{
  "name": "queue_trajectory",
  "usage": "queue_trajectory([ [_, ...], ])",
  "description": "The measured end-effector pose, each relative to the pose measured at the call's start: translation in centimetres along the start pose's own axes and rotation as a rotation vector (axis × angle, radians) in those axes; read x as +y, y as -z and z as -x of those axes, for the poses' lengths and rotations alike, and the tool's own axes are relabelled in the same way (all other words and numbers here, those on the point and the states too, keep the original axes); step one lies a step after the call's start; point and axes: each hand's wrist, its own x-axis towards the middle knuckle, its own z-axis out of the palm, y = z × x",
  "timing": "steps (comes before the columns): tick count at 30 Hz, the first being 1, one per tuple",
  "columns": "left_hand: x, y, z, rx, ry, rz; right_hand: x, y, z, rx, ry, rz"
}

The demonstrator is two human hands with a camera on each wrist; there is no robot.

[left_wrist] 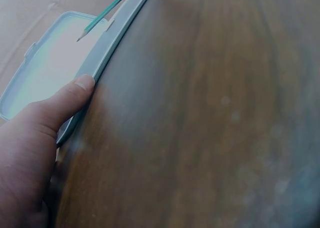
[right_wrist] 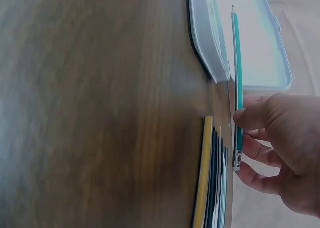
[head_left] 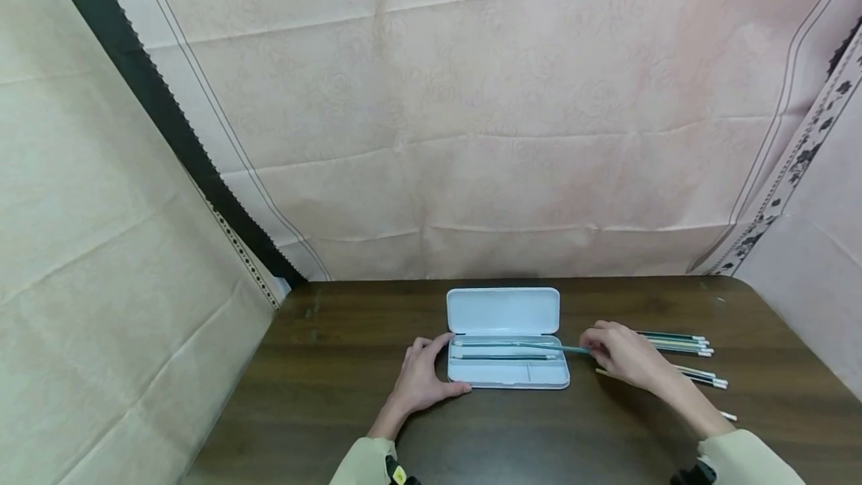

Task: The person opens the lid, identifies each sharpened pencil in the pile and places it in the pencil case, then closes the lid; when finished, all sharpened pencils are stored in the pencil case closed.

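An open white pencil case lies on the table, its lid tilted up at the back. My left hand holds the case's left end, the thumb against the front wall and the fingers at the back corner. A dark green pencil lies lengthwise inside. Between thumb and fingers of my right hand is a green pencil, pinched near its eraser end. Its sharpened tip points left, over the case in the head view.
Right of the case, partly behind my right hand and forearm, lie several pencils with white ends, and more pencils nearer me. A yellow pencil shows in the right wrist view. Pale cloth hangs behind the brown table.
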Motion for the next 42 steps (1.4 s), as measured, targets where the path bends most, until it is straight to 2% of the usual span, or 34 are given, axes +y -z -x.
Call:
queue_trajectory([
  [10,0.0,0.0,0.0,-0.007,0.010,0.002,-1.8,-0.7,-1.7,0.004,0.042,-0.001],
  [34,-0.1,0.0,0.0,-0.003,0.003,-0.017,-4.1,-2.5,-4.2,0.017,0.112,-0.036],
  [42,-0.2,0.0,0.0,-0.013,0.022,-0.020,-4.6,-3.2,-4.8,0.008,0.120,-0.066],
])
